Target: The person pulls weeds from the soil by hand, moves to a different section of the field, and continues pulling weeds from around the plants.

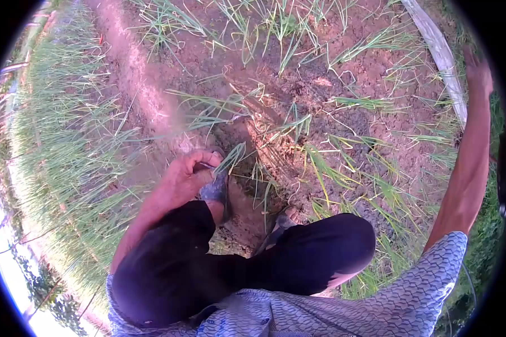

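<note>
My left hand (181, 178) is in front of my left knee, its thumb and fingers closed in a pinch. A small bunch of green onion leaves (233, 157) sticks out from the fingertips toward the right; the lower end is hidden in the hand. Far out to the right, my right hand (478, 70) is held up at the edge of the view, beside a pale strip. Its fingers are blurred and dark, so their pose does not show. More onion plants (298, 126) lean and lie over the damp soil (247, 196) ahead of my feet.
Dense onion plants (67, 129) grow in a bed on the left, beyond a bare earth ridge (132, 67). A long pale strip (438, 50) edges the plot on the right. My sandalled feet (219, 188) are planted on the soil between the plants.
</note>
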Demonstrator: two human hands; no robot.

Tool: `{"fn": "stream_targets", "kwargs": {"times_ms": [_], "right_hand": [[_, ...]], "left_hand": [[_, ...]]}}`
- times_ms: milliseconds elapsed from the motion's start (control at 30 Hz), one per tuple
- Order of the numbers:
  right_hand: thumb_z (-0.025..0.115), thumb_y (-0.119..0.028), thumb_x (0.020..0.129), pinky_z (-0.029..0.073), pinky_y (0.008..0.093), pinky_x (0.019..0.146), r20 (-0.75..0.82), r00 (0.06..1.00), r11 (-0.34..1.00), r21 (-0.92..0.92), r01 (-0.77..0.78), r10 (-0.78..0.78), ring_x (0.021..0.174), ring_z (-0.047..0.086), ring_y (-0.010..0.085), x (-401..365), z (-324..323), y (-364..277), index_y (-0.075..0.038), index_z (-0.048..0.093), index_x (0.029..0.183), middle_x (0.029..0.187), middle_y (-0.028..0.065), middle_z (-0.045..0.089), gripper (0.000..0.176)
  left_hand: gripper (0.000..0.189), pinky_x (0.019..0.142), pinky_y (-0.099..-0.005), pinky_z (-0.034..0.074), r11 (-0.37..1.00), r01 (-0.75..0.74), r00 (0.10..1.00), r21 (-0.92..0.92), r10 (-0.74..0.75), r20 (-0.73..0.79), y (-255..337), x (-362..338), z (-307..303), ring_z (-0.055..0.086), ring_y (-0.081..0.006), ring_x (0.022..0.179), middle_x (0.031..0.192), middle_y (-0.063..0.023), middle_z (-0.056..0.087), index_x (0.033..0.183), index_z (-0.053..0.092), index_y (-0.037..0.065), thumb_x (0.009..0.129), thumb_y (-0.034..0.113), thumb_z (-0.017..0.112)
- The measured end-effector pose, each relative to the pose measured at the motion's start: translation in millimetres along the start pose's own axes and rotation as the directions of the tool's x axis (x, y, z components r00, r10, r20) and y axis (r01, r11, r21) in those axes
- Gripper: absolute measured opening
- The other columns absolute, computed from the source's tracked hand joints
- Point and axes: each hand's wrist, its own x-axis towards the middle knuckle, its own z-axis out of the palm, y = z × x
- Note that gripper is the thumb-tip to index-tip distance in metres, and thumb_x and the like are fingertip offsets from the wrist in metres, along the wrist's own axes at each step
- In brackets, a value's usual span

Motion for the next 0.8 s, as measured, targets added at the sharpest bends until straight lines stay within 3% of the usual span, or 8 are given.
{"fn": "stream_targets", "kwargs": {"times_ms": [100,200,267,400,500,667,767,800], "right_hand": [[0.052,-0.038,0.097,0.046,0.0311,0.097,0.247,0.960,0.751,0.608,-0.258,0.129,0.117,0.058,0.0206,-27,2,68,-0.008,0.050,0.137,0.130,0.0109,0.059,0.050],[0.052,-0.038,0.097,0.045,0.0288,0.094,0.523,0.843,0.107,0.837,-0.536,0.129,0.117,0.057,0.0201,-77,9,125,-0.008,0.050,0.137,0.131,0.0064,0.059,0.050],[0.057,-0.023,0.096,0.048,0.0184,0.073,0.708,0.705,0.073,0.706,-0.705,-0.040,0.097,0.063,0.0101,-140,17,82,-0.007,0.055,0.130,0.119,0.0043,0.065,0.037],[0.062,-0.014,0.091,0.055,0.0231,0.070,0.728,0.590,0.033,0.639,-0.769,-0.350,0.083,0.066,0.0127,-229,46,46,-0.006,0.058,0.119,0.103,0.0020,0.065,0.030],[0.061,-0.014,0.091,0.055,0.0223,0.064,0.770,0.519,0.216,0.616,-0.758,-0.372,0.080,0.066,0.0114,-246,-1,22,-0.006,0.059,0.118,0.101,0.0007,0.064,0.028],[0.062,-0.014,0.090,0.054,0.0190,0.057,0.764,0.531,0.200,0.622,-0.757,-0.367,0.074,0.065,0.0092,-238,-6,13,-0.002,0.060,0.114,0.094,0.0027,0.064,0.027],[0.062,-0.015,0.091,0.053,0.0196,0.057,0.772,0.512,0.215,0.610,-0.762,-0.376,0.074,0.064,0.0096,-239,14,-1,-0.002,0.062,0.111,0.091,0.0030,0.065,0.024],[0.063,-0.017,0.091,0.052,0.0201,0.060,0.770,0.524,0.225,0.619,-0.753,-0.364,0.073,0.062,0.0093,-240,4,-19,-0.002,0.064,0.110,0.090,0.0031,0.067,0.024]], "left_hand": [[0.020,0.084,-0.0262,0.045,0.996,0.035,0.999,0.088,-0.033,-0.017,17,0,0,0.055,-0.0069,0.096,0.100,0.0012,0.063,0.109,0.060,0.004,0.089,0.005,0.062],[0.021,0.083,-0.0262,0.046,0.973,0.009,1.000,0.229,-0.002,-0.028,26,-3,1,0.056,-0.0071,0.095,0.100,0.0003,0.063,0.109,0.060,0.004,0.089,0.006,0.064],[0.020,0.084,-0.0261,0.046,0.939,0.075,0.996,0.336,-0.057,-0.063,48,-16,6,0.057,-0.0089,0.095,0.101,-0.0006,0.063,0.109,0.060,0.004,0.089,0.006,0.065],[0.019,0.082,-0.0257,0.046,0.960,0.035,0.999,0.278,-0.032,-0.016,78,-51,16,0.057,-0.0096,0.096,0.105,-0.0006,0.061,0.107,0.061,0.004,0.089,0.000,0.063],[0.017,0.080,-0.0243,0.046,0.964,0.015,0.994,0.267,-0.042,0.099,80,-55,17,0.057,-0.0080,0.091,0.102,0.0005,0.061,0.105,0.062,0.003,0.089,-0.001,0.061],[0.015,0.077,-0.0266,0.048,0.979,0.154,0.976,0.131,-0.172,0.135,97,-42,12,0.058,-0.0087,0.086,0.085,-0.0002,0.063,0.102,0.063,0.002,0.088,0.006,0.064],[0.016,0.080,-0.0294,0.048,0.902,0.046,0.978,0.429,-0.129,0.166,104,-16,7,0.060,-0.0125,0.087,0.085,-0.0026,0.063,0.102,0.064,0.002,0.086,0.005,0.064],[0.018,0.082,-0.0317,0.048,0.879,0.132,0.975,0.458,-0.199,0.100,110,-11,10,0.061,-0.0158,0.088,0.086,-0.0058,0.064,0.102,0.064,0.000,0.085,0.005,0.066]]}}
